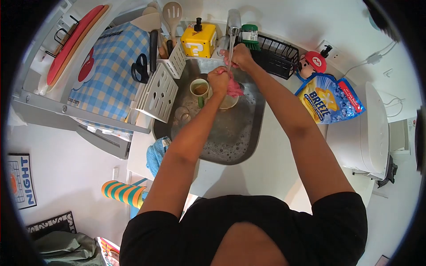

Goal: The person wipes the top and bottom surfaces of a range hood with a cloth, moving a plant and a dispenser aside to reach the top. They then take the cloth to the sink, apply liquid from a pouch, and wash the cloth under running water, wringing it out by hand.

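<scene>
Under the running faucet [234, 22], both of my hands are together over the sink. My left hand [218, 80] is closed around a pink cloth [234, 88], part of which hangs below the fingers. My right hand [239, 56] is beside the water stream, its fingers bent; whether it also grips the cloth is hard to make out. Beneath the cloth is a light bowl [229, 103]. A mug [199, 88] with brownish liquid and a clear glass [182, 114] sit in the sink [254, 144], among soapy water.
Behind the sink stand a yellow question-mark dispenser [199, 41], a green brush [250, 36] and a black rack [277, 55]. White utensil holders [160, 95] line the left edge, near a blue cloth [156, 155]. At the right are a Breeze pouch [326, 99] and a red-capped dispenser [314, 62].
</scene>
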Demonstrator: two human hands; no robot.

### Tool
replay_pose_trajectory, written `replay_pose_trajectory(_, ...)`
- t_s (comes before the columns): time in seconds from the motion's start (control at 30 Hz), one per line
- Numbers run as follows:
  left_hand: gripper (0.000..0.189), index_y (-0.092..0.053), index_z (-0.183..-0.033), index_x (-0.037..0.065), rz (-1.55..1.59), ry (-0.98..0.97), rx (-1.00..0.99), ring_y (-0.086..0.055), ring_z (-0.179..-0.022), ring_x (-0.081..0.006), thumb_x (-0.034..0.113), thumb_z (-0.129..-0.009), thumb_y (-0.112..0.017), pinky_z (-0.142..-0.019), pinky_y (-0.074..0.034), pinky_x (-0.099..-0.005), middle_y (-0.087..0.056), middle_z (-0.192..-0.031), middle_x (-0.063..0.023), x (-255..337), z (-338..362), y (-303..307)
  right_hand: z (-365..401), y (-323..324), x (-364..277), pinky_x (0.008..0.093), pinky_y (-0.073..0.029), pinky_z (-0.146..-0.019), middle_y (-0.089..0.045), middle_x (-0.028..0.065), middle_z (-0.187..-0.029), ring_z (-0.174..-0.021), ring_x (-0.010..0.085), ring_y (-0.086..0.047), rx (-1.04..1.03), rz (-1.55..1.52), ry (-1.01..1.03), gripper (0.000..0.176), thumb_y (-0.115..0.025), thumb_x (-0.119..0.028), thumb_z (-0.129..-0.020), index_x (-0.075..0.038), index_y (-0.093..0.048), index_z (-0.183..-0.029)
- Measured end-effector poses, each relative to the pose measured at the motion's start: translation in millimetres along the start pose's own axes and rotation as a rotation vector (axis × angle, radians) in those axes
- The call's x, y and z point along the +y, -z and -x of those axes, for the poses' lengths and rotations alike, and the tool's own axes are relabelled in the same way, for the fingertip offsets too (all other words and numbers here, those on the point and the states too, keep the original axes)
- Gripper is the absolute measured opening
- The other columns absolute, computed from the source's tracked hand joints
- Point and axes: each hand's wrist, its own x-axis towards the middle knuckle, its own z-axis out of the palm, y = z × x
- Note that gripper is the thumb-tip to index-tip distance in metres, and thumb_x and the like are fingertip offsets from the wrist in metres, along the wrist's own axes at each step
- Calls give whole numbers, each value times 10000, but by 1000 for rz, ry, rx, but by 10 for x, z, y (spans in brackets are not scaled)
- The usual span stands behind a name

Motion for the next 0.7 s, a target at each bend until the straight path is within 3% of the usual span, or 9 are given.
replay_pose_trajectory(0.17,186,-556,-573,-43,116,-51,19,-476,-522,-118,-53,-653,-388,-485,-396,-247,-532,-563,-53,92,33,226,418,-185,11,275,-431,-462,-594,26,-561,-481,138,-553,86,-31,-58,374,-621,-404,-755,-60,-631,-611)
replay_pose_trajectory(0.23,183,-548,-570,-49,161,-86,79,-484,-524,-128,-56,-646,-382,-492,-406,-250,-534,-568,-67,222,26,282,580,-216,79,357,-487,-647,-631,107,-789,-744,218,-617,-168,-568,-20,382,-657,-396,-722,-26,-638,-817)
replay_pose_trajectory(0.27,177,-541,-571,-49,249,-62,147,-492,-523,-140,-60,-645,-381,-504,-416,-255,-538,-575,-73,337,84,328,756,-235,50,357,-487,-647,-631,107,-789,-744,218,-617,-173,-564,-16,382,-657,-396,-722,-26,-638,-817)
replay_pose_trajectory(0.33,172,-535,-571,-49,343,-37,233,-500,-522,-151,-63,-643,-379,-515,-426,-260,-543,-581,-79,518,210,387,1171,-282,14,360,-476,-717,-598,101,-976,-863,189,-586,-222,-1199,-299,353,-651,-337,-749,-65,-590,-966)
replay_pose_trajectory(0.37,169,-531,-570,-43,403,5,283,-504,-525,-156,-72,-638,-379,-525,-430,-262,-541,-583,-82,562,292,372,1300,-305,15,360,-476,-717,-598,101,-976,-863,189,-586,-230,-1190,-303,353,-651,-337,-749,-65,-590,-966)
replay_pose_trajectory(0.43,168,-527,-569,-36,473,55,342,-507,-529,-161,-81,-633,-379,-536,-434,-264,-540,-586,-84,617,490,309,1488,-312,10,351,-453,-791,-567,95,-1040,-923,176,-552,-531,-1925,-406,302,-615,-252,-795,-100,-540,-1045)
replay_pose_trajectory(0.57,171,-533,-590,-35,360,-329,157,-526,-570,-157,-90,-626,-375,-572,-430,-245,-553,-602,-84,745,846,270,1613,-353,-41,360,-441,-819,-572,74,-1012,-907,175,-546,-172,-2012,-218,200,-573,-180,-828,-103,-543,-1011)
replay_pose_trajectory(0.63,114,-528,-578,-5,259,-604,-87,-531,-585,-164,-82,-560,-446,-557,-418,-247,-557,-614,-58,896,989,349,1633,-291,6,309,-438,-811,-569,40,-950,-905,136,-532,-429,-1966,-319,115,-519,-152,-863,-92,-534,-960)
replay_pose_trajectory(0.7,96,-523,-571,6,127,-684,-57,-527,-580,-169,-66,-547,-465,-548,-415,-255,-547,-607,-51,1023,1137,422,1677,-231,27,273,-407,-719,-531,20,-850,-801,113,-499,-636,-1843,-424,97,-512,-148,-864,-82,-527,-932)
